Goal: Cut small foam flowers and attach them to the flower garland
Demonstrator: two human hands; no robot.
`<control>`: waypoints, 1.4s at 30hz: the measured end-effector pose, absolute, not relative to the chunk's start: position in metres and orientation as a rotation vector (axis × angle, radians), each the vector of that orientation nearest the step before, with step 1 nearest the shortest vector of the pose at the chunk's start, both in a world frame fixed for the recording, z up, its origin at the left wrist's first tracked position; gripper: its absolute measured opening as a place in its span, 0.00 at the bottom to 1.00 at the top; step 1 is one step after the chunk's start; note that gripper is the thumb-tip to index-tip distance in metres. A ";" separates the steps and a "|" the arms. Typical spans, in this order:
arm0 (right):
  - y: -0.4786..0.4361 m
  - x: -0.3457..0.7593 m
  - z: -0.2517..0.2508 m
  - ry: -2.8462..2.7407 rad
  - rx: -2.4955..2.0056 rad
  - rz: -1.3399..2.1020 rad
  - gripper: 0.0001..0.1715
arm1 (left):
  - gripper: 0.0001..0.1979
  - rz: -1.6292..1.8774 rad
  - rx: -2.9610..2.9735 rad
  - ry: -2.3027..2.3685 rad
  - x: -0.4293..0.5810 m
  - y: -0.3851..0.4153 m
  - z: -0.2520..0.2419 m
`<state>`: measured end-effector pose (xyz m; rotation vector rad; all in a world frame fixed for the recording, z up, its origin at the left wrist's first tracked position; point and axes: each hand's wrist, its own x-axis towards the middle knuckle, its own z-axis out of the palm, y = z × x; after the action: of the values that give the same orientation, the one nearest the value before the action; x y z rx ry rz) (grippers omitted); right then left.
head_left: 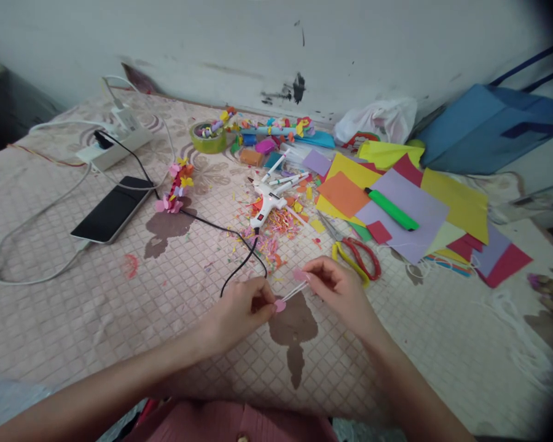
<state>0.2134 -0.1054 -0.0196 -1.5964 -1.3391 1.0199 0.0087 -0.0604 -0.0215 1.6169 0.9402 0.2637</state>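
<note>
My left hand pinches a small pink paper disc at the near end of a thin white stick. My right hand pinches the far end of that stick, where another pink paper piece sits. Both hands hover just above the patterned bedspread. Just beyond them lie a white glue gun with its black cord, a heap of paper scraps and red-and-yellow scissors.
Coloured paper sheets with a green marker lie to the right. A phone, a power strip with cables, a paper flower garland, a tape roll and a blue bag surround the middle.
</note>
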 end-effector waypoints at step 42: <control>-0.123 0.226 -0.019 -1.914 -1.529 0.331 0.15 | 0.06 0.467 2.257 0.665 -0.015 -0.065 -0.009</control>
<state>0.2258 -0.1230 -0.0190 -1.5294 -1.9142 0.3313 -0.0154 -0.0651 -0.0086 2.2567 0.6646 0.4674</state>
